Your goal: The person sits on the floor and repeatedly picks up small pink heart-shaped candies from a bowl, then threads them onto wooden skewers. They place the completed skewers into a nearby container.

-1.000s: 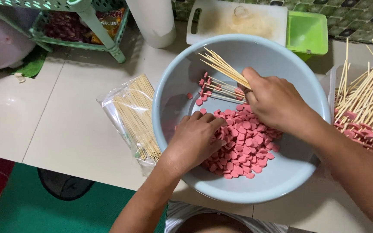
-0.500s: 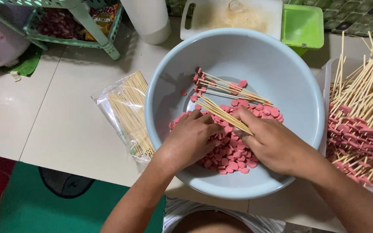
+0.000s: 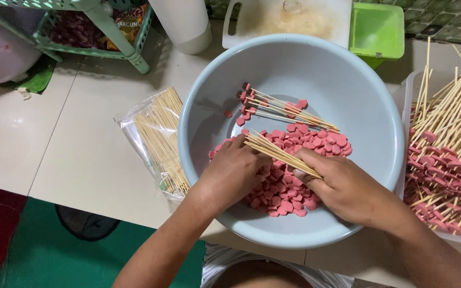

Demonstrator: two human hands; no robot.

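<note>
A wide pale blue basin (image 3: 342, 69) on the tiled floor holds a heap of pink sausage slices (image 3: 316, 138). My left hand (image 3: 230, 173) rests on the heap, fingers curled around slices. My right hand (image 3: 345, 186) grips a bundle of bare bamboo skewers (image 3: 276, 152) that points up and left over the slices. Several skewers loaded with pink pieces (image 3: 278, 109) lie across the far side of the basin.
A clear bag of bamboo skewers (image 3: 158, 138) lies left of the basin. A tray of finished skewers (image 3: 454, 154) sits at the right. Behind are a white cutting board (image 3: 289, 18), a green container (image 3: 377, 29), a white cylinder (image 3: 185, 24) and a green rack (image 3: 97, 26).
My right hand came down from the basin's far side with the skewer bundle to the slices. Loaded skewers now lie in the basin. My left hand stayed on the heap.
</note>
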